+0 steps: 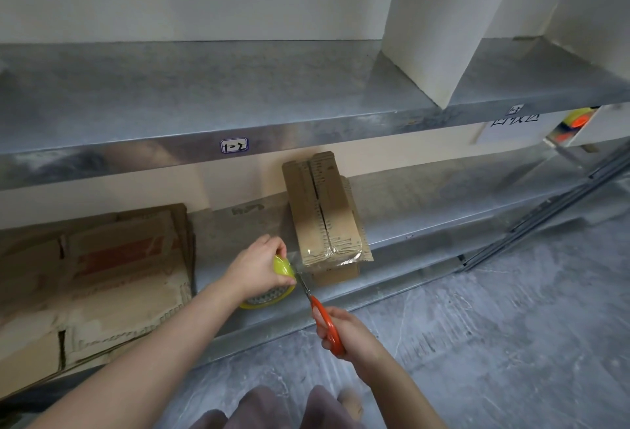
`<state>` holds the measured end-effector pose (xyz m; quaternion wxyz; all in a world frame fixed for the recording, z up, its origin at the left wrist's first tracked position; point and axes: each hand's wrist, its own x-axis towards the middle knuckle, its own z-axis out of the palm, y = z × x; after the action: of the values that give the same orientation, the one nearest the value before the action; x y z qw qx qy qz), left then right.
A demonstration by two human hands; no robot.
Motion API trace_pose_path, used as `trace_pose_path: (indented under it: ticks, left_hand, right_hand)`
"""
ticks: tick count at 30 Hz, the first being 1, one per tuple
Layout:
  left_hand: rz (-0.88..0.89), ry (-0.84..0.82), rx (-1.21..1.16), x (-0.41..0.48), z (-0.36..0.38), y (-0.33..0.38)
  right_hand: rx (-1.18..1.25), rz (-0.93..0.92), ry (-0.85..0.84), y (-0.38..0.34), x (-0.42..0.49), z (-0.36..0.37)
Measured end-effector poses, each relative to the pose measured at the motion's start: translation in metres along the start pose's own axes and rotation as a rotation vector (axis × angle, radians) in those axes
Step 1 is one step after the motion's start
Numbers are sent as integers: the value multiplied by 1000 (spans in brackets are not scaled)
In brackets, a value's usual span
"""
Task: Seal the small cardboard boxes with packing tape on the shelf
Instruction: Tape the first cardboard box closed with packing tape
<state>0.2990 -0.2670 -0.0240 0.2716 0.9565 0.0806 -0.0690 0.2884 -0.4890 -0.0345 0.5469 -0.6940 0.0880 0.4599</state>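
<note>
Our left hand (258,266) has its fingers wrapped round the yellow tape roll (269,297), just left of the small cardboard box (324,214) on the lower shelf (426,220). Clear tape covers the box's near end. Our right hand (346,335) grips orange scissors (326,323), blades at the stretched strip.

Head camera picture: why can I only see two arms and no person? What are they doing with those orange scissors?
The camera sits on a person's head and looks down, so you see only their own arms. The left hand holds a yellow-green roll of clear packing tape. The right hand grips orange-handled scissors, with the blades at the strip of tape stretched from the roll to a small brown cardboard box. The box stands on a grey metal shelf, tape already across its near end. Flattened brown cardboard lies to the left.
</note>
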Motion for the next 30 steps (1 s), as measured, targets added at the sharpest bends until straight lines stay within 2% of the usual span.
trace_pose_path:
  ticks: [7, 14, 21, 30]
  left_hand:
    - [8, -8, 8, 2, 0, -1]
    - [21, -17, 22, 5, -1, 1]
    - [42, -39, 111, 3, -6, 1]
    - [21, -48, 129, 2, -5, 1]
  right_hand:
    - [-93, -78, 10, -3, -1, -4]
    - [-25, 8, -7, -3, 5, -1]
    - [-98, -6, -16, -2, 11, 1]
    - [-199, -75, 74, -3, 12, -3]
